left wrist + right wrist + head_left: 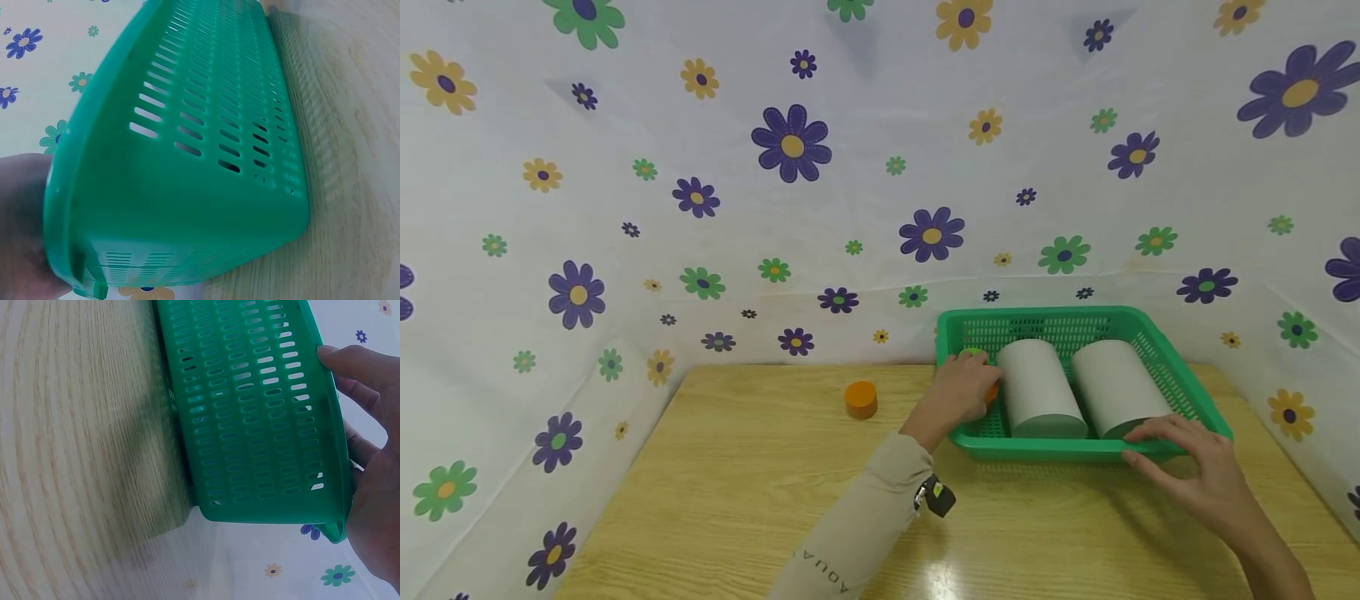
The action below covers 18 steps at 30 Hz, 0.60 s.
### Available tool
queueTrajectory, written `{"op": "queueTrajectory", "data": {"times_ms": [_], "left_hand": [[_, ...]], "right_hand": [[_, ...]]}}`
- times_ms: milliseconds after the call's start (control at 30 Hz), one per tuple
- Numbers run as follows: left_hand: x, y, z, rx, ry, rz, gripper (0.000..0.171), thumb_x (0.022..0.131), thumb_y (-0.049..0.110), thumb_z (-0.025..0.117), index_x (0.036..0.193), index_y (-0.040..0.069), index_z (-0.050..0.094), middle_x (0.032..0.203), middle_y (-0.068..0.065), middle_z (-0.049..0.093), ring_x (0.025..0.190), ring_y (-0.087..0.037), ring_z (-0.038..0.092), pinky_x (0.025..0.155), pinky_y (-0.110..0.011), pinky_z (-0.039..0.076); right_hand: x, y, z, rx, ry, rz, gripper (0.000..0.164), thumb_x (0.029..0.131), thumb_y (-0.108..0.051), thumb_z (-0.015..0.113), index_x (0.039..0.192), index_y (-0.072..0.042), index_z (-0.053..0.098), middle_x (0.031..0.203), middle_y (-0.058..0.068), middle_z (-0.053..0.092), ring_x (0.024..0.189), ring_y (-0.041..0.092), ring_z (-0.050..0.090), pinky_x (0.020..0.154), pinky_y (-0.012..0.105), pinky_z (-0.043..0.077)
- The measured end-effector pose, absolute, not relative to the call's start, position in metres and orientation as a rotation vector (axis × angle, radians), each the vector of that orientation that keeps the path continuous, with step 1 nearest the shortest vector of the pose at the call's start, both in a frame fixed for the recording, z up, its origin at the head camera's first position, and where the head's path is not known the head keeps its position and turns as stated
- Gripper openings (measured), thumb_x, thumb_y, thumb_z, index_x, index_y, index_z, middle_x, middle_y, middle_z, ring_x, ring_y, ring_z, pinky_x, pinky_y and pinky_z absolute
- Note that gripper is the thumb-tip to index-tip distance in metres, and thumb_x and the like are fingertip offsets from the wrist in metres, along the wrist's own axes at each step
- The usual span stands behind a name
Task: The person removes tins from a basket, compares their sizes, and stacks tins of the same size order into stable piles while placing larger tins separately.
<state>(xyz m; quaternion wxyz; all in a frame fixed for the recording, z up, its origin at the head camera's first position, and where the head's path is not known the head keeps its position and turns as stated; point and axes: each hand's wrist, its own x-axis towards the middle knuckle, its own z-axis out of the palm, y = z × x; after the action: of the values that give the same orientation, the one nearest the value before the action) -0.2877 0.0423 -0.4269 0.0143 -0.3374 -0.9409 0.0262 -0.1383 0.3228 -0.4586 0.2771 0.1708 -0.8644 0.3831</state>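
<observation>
A green plastic basket [1090, 450] with slotted walls sits on the table. Two white cylinders [1041, 387] lie in it side by side. My left hand [953, 392] reaches over the front rim into the basket's left end. Beside its fingers show a bit of an orange thing [992, 394] and a bright green thing [973, 352]. Its fingertips are hidden, so a hold on either is unclear. At the front right corner my right hand [1198, 471] grips the basket rim, its thumb [331, 355] outside and the fingers over the inner side.
An orange round block [861, 400] stands on the wooden table [760, 475], left of the basket. Behind and at both sides hangs a white cloth [865, 200] with printed flowers. The basket's back is close to this cloth.
</observation>
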Motion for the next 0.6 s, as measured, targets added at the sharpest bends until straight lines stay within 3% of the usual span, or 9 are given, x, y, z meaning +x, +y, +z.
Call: {"op": "queueTrajectory", "data": {"times_ms": [333, 600], "left_hand": [[-0.279, 0.036, -0.423, -1.064, -2.865, 0.026, 0.035, 0.095, 0.02, 0.073, 0.13, 0.026, 0.068, 0.124, 0.001, 0.061, 0.107, -0.018, 0.055, 0.092, -0.031, 0.051], [-0.274, 0.023, -0.416, -1.113, -2.795, -0.056, 0.039, 0.097, 0.026, 0.073, 0.134, 0.023, 0.065, 0.125, 0.0, 0.06, 0.107, -0.018, 0.053, 0.094, -0.026, 0.047]], "right_hand": [[-0.141, 0.324, -0.461, 0.52, -2.276, 1.02, 0.048, 0.062, 0.017, 0.086, 0.095, -0.016, 0.075, 0.097, -0.001, 0.07, 0.1, -0.002, 0.056, 0.091, 0.015, 0.032], [-0.141, 0.323, -0.462, 0.487, -2.289, 1.031, 0.047, 0.063, 0.015, 0.086, 0.096, -0.016, 0.076, 0.099, -0.006, 0.07, 0.103, -0.004, 0.053, 0.09, 0.021, 0.028]]}}
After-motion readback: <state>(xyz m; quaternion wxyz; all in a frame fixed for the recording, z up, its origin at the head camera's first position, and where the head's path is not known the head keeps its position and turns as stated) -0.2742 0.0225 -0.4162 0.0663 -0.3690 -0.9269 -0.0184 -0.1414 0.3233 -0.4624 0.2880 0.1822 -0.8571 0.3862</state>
